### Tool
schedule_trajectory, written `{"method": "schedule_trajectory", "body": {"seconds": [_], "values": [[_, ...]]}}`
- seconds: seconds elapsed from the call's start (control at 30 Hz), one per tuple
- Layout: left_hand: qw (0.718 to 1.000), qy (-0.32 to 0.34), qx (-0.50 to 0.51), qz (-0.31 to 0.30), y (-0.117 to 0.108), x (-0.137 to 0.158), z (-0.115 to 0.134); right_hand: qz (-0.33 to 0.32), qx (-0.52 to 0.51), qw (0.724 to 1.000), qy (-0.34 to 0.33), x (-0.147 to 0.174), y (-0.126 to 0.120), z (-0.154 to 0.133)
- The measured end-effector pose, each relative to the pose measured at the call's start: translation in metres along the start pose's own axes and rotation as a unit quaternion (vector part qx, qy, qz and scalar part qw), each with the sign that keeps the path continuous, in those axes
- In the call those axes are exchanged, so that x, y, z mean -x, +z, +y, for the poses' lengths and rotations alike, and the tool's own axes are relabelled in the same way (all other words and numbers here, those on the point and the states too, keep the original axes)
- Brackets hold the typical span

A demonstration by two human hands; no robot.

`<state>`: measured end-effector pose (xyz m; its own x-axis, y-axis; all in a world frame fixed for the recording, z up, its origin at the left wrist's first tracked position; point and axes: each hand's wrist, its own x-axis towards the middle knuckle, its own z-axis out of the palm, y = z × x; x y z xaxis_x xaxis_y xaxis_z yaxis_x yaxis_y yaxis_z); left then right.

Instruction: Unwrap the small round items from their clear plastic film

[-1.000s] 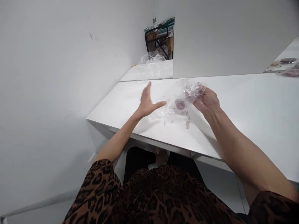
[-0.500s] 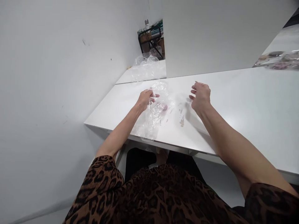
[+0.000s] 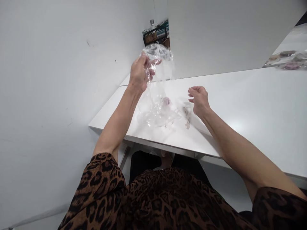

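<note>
A thin clear plastic bag hangs crinkled from my left hand, raised above the table, its fingers closed on the film. The lower part of the plastic reaches down to the tabletop. A small pinkish thing shows through or beside the plastic; its kind I cannot make out. To the right, my right hand hovers over the table with bent fingers slightly apart and nothing visible in them. It is apart from the bag.
The white table has worn patches near my right hand. A wall stands at the left, and a white upright panel at the back. Behind is a black rack with boxes. Plastic-wrapped items lie at the far right.
My left hand has risen up and to the left, lifting the plastic off the table's front edge. My right hand has shifted slightly left, its fingers nearer together.
</note>
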<state>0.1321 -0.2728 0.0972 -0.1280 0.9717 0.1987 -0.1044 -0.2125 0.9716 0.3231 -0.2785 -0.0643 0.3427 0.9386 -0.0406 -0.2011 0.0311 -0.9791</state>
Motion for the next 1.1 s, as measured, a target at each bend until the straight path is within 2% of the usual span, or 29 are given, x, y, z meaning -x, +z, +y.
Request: {"method": "schedule_trajectory", "body": {"seconds": [0.13, 0.27, 0.33, 0.37, 0.4, 0.43, 0.5, 0.57, 0.6, 0.63, 0.73, 0.83, 0.9, 1.03, 1.1], "values": [[0.998, 0.056, -0.012, -0.010, 0.007, 0.001, 0.030, -0.004, 0.003, 1.000, -0.004, -0.002, 0.000, 0.002], [0.991, 0.129, -0.026, -0.030, 0.004, -0.003, 0.053, -0.018, 0.039, 0.999, -0.013, 0.000, -0.002, 0.001], [0.987, 0.151, -0.044, -0.019, 0.000, -0.007, 0.060, -0.068, 0.111, 0.991, -0.031, -0.001, -0.008, -0.001], [0.986, 0.157, -0.051, -0.012, -0.003, -0.009, 0.061, -0.113, 0.166, 0.979, -0.044, -0.002, -0.012, -0.003], [0.986, 0.159, -0.052, -0.006, -0.006, -0.010, 0.061, -0.169, 0.232, 0.956, -0.057, -0.002, -0.016, -0.005], [0.986, 0.157, -0.047, 0.000, -0.008, -0.010, 0.059, -0.228, 0.305, 0.922, -0.066, -0.004, -0.021, -0.007], [0.991, 0.132, -0.030, 0.007, -0.013, -0.008, 0.048, -0.326, 0.450, 0.828, -0.073, -0.005, -0.027, -0.011], [0.996, 0.083, -0.026, 0.023, -0.018, -0.005, 0.032, -0.373, 0.550, 0.743, -0.072, -0.006, -0.031, -0.013], [0.998, 0.055, -0.029, 0.032, -0.020, -0.004, 0.024, -0.384, 0.575, 0.720, -0.069, -0.006, -0.031, -0.013], [0.998, 0.034, -0.033, 0.040, -0.022, -0.003, 0.018, -0.391, 0.583, 0.709, -0.062, -0.006, -0.031, -0.012], [0.998, 0.020, -0.032, 0.053, -0.025, -0.006, 0.011, -0.400, 0.562, 0.723, -0.029, -0.005, -0.030, -0.011], [0.997, 0.043, -0.037, 0.047, -0.019, -0.010, 0.023, -0.383, 0.535, 0.752, -0.032, -0.006, -0.031, -0.013], [0.997, 0.054, -0.049, 0.024, -0.010, -0.009, 0.034, -0.368, 0.493, 0.788, -0.034, -0.006, -0.033, -0.017], [0.991, 0.121, -0.019, -0.046, 0.013, -0.001, 0.047, -0.312, 0.367, 0.876, -0.020, -0.005, -0.034, -0.021], [0.991, 0.107, -0.044, -0.072, 0.022, 0.003, 0.047, -0.287, 0.321, 0.902, -0.024, -0.005, -0.033, -0.020]]}}
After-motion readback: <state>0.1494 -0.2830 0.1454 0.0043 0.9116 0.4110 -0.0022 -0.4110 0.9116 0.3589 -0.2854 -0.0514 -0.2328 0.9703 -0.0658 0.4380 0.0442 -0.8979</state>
